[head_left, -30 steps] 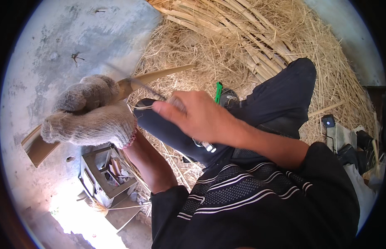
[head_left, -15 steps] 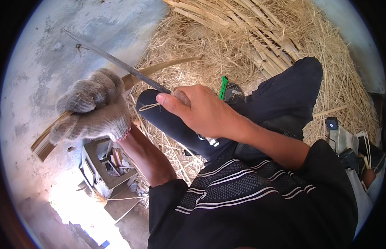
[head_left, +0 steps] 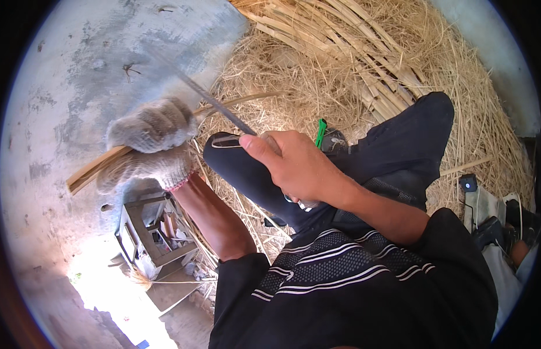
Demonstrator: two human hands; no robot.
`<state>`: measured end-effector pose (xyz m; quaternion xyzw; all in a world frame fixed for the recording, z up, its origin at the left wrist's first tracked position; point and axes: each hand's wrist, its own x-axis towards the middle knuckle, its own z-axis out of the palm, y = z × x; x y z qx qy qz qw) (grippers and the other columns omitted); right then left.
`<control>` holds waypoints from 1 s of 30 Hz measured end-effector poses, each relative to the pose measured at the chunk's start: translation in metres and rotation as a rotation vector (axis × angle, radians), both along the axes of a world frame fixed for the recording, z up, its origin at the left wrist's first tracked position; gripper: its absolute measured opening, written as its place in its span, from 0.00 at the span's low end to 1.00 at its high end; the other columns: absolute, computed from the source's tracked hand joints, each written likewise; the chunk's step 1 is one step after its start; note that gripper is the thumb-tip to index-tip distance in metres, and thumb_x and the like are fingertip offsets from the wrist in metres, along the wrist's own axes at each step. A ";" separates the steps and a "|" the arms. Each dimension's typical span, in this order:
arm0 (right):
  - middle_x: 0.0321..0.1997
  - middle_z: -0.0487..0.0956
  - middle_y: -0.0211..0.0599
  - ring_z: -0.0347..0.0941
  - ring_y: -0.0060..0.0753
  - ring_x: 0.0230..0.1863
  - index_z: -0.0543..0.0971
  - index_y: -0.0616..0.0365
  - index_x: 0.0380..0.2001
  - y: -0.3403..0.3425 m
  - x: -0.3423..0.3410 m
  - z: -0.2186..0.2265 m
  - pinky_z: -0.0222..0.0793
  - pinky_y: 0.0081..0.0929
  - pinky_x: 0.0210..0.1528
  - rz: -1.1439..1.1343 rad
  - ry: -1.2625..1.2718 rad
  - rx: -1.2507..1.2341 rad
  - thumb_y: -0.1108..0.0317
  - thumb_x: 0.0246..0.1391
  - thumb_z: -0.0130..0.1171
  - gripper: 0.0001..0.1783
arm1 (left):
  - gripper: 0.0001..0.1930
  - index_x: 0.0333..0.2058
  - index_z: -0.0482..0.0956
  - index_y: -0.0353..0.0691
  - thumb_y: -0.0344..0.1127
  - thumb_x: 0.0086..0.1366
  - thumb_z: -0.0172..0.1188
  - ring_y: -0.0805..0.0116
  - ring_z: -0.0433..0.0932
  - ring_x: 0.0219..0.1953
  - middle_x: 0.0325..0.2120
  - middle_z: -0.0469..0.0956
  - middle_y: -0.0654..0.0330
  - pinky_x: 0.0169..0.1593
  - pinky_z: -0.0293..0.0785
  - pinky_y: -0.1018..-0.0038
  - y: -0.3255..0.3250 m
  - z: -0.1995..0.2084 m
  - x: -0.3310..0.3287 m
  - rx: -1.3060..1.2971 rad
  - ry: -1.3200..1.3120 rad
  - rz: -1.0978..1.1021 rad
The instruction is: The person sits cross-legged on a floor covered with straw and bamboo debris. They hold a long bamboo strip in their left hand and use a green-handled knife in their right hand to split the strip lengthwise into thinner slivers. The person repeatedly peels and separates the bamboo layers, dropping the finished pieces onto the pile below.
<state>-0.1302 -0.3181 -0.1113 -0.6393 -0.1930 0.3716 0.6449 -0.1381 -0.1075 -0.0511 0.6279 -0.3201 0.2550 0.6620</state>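
My left hand (head_left: pixel 151 131), in a grey-white knitted glove, is closed around a split bamboo strip (head_left: pixel 96 170). One end of the strip sticks out at the lower left, while its thin far part runs right, behind the blade. In my bare right hand (head_left: pixel 305 168) is the handle of a long, narrow knife (head_left: pixel 203 93), its blade pointing up and left, the tip smeared by motion. A thin cord loop (head_left: pixel 226 141) hangs by the handle. The blade crosses over the strip just right of the glove; whether they touch I cannot tell.
Pale shavings (head_left: pixel 282 67) cover the floor ahead, with a bundle of split bamboo strips (head_left: pixel 381 75) on top. A green-handled tool (head_left: pixel 321 134) lies near my foot. At the lower left stands a wooden frame (head_left: pixel 157 256) against the wall; gear (head_left: pixel 485 221) lies at the right.
The gloved hand and bamboo strip have shifted right, and the strip's near end has risen. My right hand and the knife have moved slightly right and down. The view has shifted a little.
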 end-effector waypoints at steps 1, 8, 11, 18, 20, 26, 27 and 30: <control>0.12 0.72 0.47 0.73 0.38 0.16 0.74 0.68 0.21 0.000 -0.001 -0.002 0.66 0.35 0.21 -0.020 -0.102 -0.002 0.44 0.62 0.47 0.33 | 0.37 0.15 0.63 0.47 0.80 0.52 0.41 0.71 0.59 0.09 0.08 0.59 0.68 0.13 0.62 0.73 -0.001 -0.001 0.002 0.006 -0.004 -0.015; 0.09 0.68 0.38 0.66 0.25 0.10 0.71 0.65 0.16 -0.002 0.013 -0.009 0.60 0.28 0.14 -0.002 0.033 -0.150 0.47 0.63 0.47 0.31 | 0.36 0.15 0.62 0.47 0.79 0.54 0.40 0.73 0.58 0.09 0.08 0.57 0.68 0.11 0.61 0.74 -0.007 -0.007 0.000 0.075 -0.046 -0.103; 0.12 0.70 0.44 0.69 0.33 0.16 0.73 0.67 0.18 0.004 0.001 -0.014 0.64 0.35 0.22 -0.150 -0.266 0.078 0.49 0.61 0.51 0.29 | 0.35 0.15 0.63 0.47 0.78 0.54 0.41 0.72 0.58 0.09 0.08 0.58 0.67 0.12 0.60 0.74 -0.005 -0.007 0.007 0.028 -0.055 -0.028; 0.11 0.67 0.38 0.63 0.28 0.15 0.72 0.66 0.19 0.023 -0.009 -0.023 0.60 0.33 0.21 -0.155 -0.233 0.142 0.50 0.60 0.53 0.28 | 0.37 0.15 0.65 0.46 0.80 0.52 0.41 0.70 0.57 0.10 0.08 0.60 0.66 0.14 0.58 0.71 0.002 -0.011 -0.003 -0.057 -0.004 0.089; 0.10 0.65 0.34 0.61 0.26 0.12 0.71 0.64 0.20 0.027 -0.012 -0.024 0.59 0.31 0.17 -0.154 -0.229 0.147 0.49 0.61 0.52 0.27 | 0.37 0.15 0.65 0.46 0.80 0.51 0.41 0.70 0.57 0.10 0.08 0.60 0.67 0.14 0.58 0.71 0.001 -0.007 -0.006 -0.053 0.019 0.105; 0.09 0.61 0.24 0.55 0.14 0.07 0.65 0.57 0.21 0.002 -0.001 -0.011 0.55 0.18 0.09 0.138 0.626 0.295 0.43 0.63 0.46 0.28 | 0.40 0.19 0.70 0.43 0.81 0.50 0.40 0.66 0.60 0.07 0.09 0.64 0.63 0.12 0.59 0.68 -0.006 -0.009 0.003 -0.140 -0.028 0.009; 0.09 0.61 0.25 0.55 0.14 0.07 0.65 0.57 0.21 0.002 -0.002 -0.011 0.55 0.19 0.09 0.122 0.603 0.304 0.44 0.63 0.45 0.28 | 0.40 0.19 0.70 0.43 0.81 0.50 0.39 0.66 0.60 0.07 0.09 0.63 0.64 0.12 0.59 0.68 -0.005 -0.010 0.002 -0.141 -0.032 0.050; 0.10 0.65 0.28 0.61 0.17 0.08 0.67 0.58 0.17 -0.002 -0.001 -0.023 0.56 0.21 0.08 0.066 0.345 0.207 0.43 0.62 0.47 0.30 | 0.40 0.19 0.69 0.44 0.81 0.50 0.38 0.66 0.60 0.07 0.09 0.62 0.64 0.11 0.59 0.68 -0.007 -0.012 0.005 -0.143 -0.030 0.127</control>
